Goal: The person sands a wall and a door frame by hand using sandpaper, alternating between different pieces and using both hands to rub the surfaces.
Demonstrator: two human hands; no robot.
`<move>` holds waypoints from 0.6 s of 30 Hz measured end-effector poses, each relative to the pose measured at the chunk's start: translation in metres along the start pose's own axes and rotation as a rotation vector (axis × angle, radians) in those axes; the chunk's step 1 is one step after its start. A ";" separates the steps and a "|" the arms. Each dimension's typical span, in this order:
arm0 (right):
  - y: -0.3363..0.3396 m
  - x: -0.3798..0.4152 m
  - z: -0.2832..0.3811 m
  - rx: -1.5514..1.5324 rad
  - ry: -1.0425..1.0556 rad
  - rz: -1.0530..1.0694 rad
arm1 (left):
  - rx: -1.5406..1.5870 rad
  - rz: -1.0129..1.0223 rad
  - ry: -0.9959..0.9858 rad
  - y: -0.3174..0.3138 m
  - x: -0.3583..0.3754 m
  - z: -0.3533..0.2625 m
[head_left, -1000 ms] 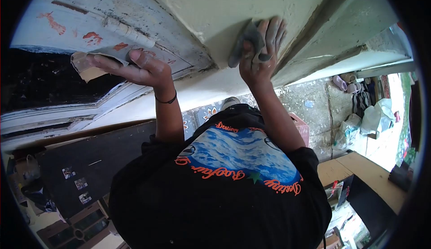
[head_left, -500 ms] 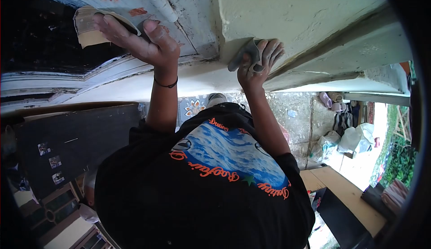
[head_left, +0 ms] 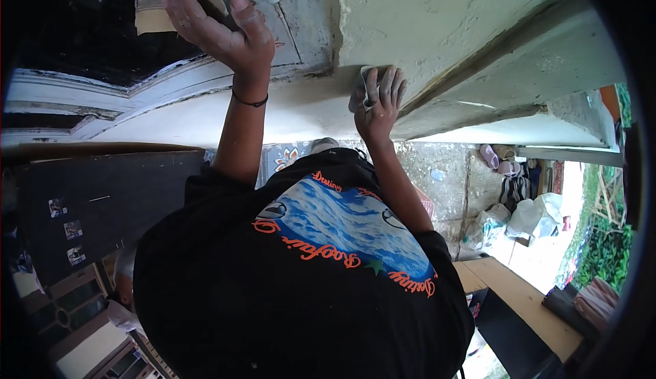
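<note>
Compared with half a second ago, the left hand (head_left: pixel 219 27) sits higher and nearer the top edge of the view, and the right hand (head_left: pixel 376 102) has drawn in closer to the corner where the pale wall meets the frame. The left hand grips a folded tan sheet of sandpaper (head_left: pixel 156 0), thumb on one side and fingers spread over the other, pressing it against the weathered white painted wooden frame (head_left: pixel 205 71), whose paint is flaking and streaked with dark grime and a few orange-red patches. The right hand clutches a crumpled grey piece of sandpaper (head_left: pixel 365 85) between thumb and dusty fingers, held flat against the rough cream plastered wall (head_left: pixel 444 17), just beside its vertical edge. That plaster looks grainy and uneven, with a cracked seam running diagonally. A thin black band (head_left: pixel 247 100) circles the left wrist. Below both arms spreads a black T-shirt (head_left: pixel 273 297) printed with a blue cloud picture and orange lettering.
</note>
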State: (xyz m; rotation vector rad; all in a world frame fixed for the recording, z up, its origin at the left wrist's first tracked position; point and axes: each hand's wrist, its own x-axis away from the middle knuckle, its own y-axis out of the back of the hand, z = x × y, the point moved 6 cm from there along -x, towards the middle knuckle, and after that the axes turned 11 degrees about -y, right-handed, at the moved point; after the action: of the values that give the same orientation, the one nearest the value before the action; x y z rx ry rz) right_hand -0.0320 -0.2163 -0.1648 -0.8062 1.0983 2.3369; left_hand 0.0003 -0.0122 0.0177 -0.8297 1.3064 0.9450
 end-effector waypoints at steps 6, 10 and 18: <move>0.038 0.001 0.003 -0.621 -0.597 0.170 | 0.135 -0.224 0.156 0.037 -0.029 0.007; 0.048 -0.004 -0.005 -1.124 -0.871 0.211 | 0.676 -0.239 0.744 0.059 -0.022 0.010; 0.062 -0.022 0.017 -1.426 -0.910 0.323 | 1.543 0.794 0.920 0.007 0.033 -0.083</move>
State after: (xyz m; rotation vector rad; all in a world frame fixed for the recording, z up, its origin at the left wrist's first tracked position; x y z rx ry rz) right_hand -0.0581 -0.2423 -0.1074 0.2163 -0.9966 2.9772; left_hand -0.0387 -0.0816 -0.0234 0.6464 2.6132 -0.2103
